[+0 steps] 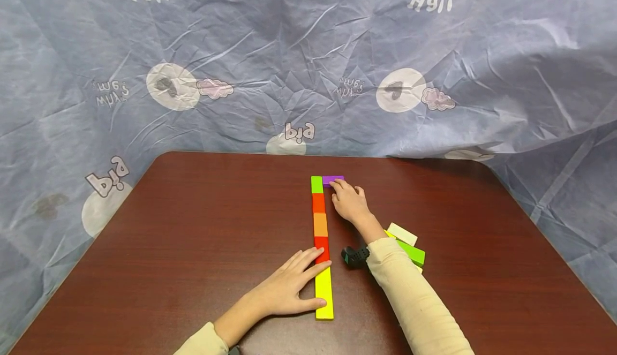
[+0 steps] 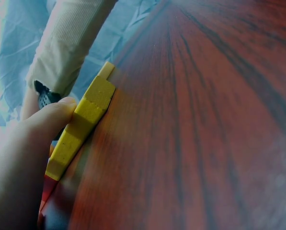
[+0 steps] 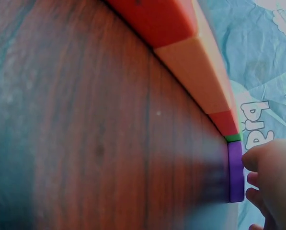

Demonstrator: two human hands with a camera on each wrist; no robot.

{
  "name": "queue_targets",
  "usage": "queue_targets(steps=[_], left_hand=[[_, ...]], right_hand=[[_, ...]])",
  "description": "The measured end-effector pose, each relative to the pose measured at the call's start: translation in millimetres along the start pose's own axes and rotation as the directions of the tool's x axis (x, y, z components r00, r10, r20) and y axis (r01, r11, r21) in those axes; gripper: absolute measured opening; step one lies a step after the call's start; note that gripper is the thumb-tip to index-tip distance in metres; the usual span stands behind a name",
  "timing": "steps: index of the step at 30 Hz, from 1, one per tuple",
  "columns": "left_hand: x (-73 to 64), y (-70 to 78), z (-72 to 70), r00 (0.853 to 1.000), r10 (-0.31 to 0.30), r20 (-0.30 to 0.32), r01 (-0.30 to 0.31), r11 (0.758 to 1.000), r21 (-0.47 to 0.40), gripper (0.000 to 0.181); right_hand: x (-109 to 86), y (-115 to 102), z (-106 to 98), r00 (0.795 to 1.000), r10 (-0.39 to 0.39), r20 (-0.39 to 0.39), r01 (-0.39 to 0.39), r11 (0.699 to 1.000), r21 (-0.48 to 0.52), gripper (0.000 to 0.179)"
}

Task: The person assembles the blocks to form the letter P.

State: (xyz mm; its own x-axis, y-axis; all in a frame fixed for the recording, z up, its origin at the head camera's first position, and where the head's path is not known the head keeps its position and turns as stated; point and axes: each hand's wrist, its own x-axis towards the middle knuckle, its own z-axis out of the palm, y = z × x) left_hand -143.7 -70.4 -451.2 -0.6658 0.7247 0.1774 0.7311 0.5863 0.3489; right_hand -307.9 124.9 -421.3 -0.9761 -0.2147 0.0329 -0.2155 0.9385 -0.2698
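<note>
A straight row of coloured blocks runs away from me: a yellow block (image 1: 324, 288) nearest, then a red block (image 1: 320, 242), an orange block (image 1: 320, 225), a red-orange block (image 1: 318, 203) and a green block (image 1: 316, 184) farthest. At the far end a purple block (image 1: 331, 179) lies crosswise, its end against the green one's right side. My right hand (image 1: 350, 203) touches the purple block with a fingertip, fingers loosely bent. My left hand (image 1: 286, 286) is spread beside the near end, thumb on the yellow block and fingertips at the red and yellow blocks.
Right of the row, partly behind my right forearm, lie loose blocks: a cream block (image 1: 402, 234), a green block (image 1: 411, 253) and some yellow ones. The brown table (image 1: 217, 210) ends at a hanging blue patterned cloth (image 1: 241, 87).
</note>
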Motion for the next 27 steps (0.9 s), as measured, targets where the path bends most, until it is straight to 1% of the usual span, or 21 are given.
queue_targets(steps=[4,8,14,19,21,23,25,27], left_hand=[[0.3,0.5,1.0,1.000,0.005,-0.004,-0.005,1.000,0.002,0.068],[0.2,0.7,0.9,1.000,0.004,-0.006,-0.004,1.000,0.001,0.068],[-0.8,0.4,-0.8,1.000,-0.009,0.005,0.009,1.000,-0.018,0.069],[-0.9,0.7,-1.8,1.000,-0.006,0.003,0.006,1.000,-0.011,0.069],[-0.8,1.0,-1.8,1.000,-0.004,0.003,0.004,1.000,-0.010,0.069],[-0.7,1.1,-1.6,1.000,0.002,-0.002,-0.002,1.000,-0.007,0.069],[-0.8,1.0,-1.3,1.000,0.008,-0.007,-0.008,1.000,-0.005,0.069],[-0.8,0.8,-1.0,1.000,0.012,-0.013,-0.013,1.000,-0.004,0.069]], right_hand=[[-5.6,2,-6,1.000,0.009,-0.019,-0.008,0.999,0.047,0.043],[-17.6,7,-17,0.999,0.016,-0.049,-0.010,0.994,0.112,0.041],[-45.1,17,-34,0.997,0.004,-0.074,0.007,0.989,0.147,0.039],[-71.0,24,-40,0.997,0.008,-0.079,0.004,0.988,0.152,0.038],[-80.6,28,-42,0.998,0.004,-0.068,0.005,0.991,0.130,0.037],[-89.3,31,-45,0.999,0.001,-0.041,0.003,0.995,0.105,0.036],[-97.2,34,-49,1.000,-0.010,-0.002,0.010,0.997,0.074,0.034],[-103.9,38,-54,0.998,-0.015,0.055,0.012,0.999,0.050,0.032]])
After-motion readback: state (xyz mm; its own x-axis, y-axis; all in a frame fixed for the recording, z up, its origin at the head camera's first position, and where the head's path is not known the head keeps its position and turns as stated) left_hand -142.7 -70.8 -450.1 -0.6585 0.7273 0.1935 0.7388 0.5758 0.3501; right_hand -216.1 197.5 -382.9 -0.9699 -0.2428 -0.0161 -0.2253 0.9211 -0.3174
